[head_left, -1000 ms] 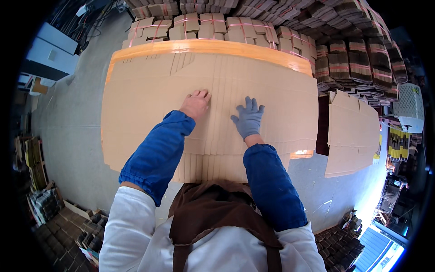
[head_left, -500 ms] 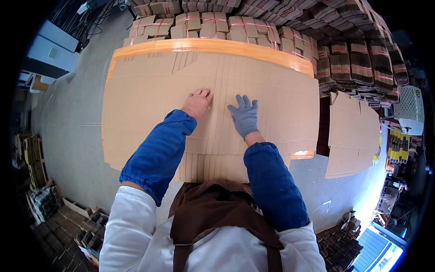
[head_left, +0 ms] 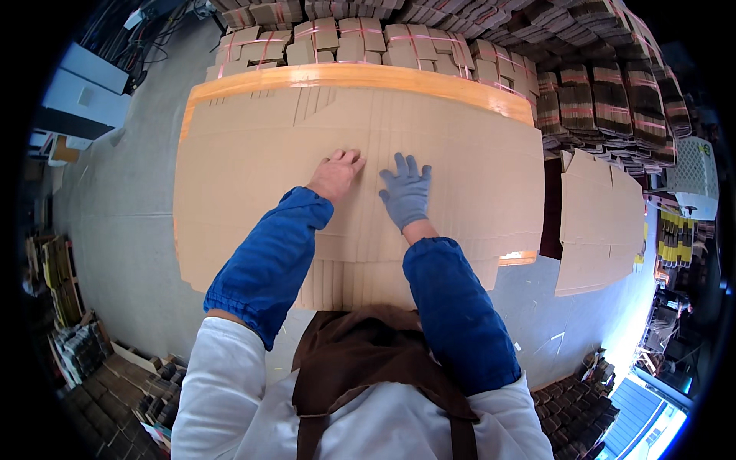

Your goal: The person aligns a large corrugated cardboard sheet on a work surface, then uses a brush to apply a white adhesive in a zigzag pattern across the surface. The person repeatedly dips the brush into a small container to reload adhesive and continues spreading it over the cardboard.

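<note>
A wide flat cardboard sheet with several parallel creases across its middle covers most of the wooden table. My left hand, bare, rests on it just left of the creases, fingers stretched forward and slightly bent. On the right of the creases my right hand, in a grey-blue glove, lies palm down with its fingers spread. Neither hand grasps anything. More creased cardboard sticks out from under the sheet's near edge, close to my brown apron.
Strapped bundles of flattened cardboard are stacked beyond the table. To the right stands another large cardboard piece, with a white perforated crate farther off. A pale cabinet is at the far left, and dark stacks sit at the lower left.
My right hand has shifted slightly left and turned a little on the cardboard, its forearm following. My left hand stays at nearly the same spot.
</note>
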`<control>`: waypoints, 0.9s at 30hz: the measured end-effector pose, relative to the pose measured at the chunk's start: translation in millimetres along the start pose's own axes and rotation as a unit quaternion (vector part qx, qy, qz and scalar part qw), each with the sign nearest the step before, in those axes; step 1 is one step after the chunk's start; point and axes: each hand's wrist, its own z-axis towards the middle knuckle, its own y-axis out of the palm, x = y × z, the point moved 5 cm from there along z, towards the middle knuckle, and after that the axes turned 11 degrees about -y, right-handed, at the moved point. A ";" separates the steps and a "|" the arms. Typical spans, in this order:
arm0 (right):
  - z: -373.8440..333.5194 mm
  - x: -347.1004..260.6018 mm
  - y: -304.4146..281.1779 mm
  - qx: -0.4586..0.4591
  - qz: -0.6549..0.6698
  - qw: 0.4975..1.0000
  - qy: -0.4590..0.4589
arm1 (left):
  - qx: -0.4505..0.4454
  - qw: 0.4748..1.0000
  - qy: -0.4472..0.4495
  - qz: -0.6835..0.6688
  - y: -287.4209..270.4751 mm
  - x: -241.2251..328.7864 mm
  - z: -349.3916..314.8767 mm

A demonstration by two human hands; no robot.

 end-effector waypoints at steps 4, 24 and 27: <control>0.4 -5.5 13.4 0.058 -0.032 0.995 -0.069 | 0.007 1.000 0.016 -0.010 -0.2 1.7 0.8; -129.4 -12.4 28.2 0.100 0.443 0.874 0.170 | -0.034 0.993 0.108 0.031 -21.2 3.3 19.7; -164.3 -14.6 47.3 0.132 0.494 0.832 0.215 | -0.092 0.978 0.163 0.090 -33.6 9.1 53.4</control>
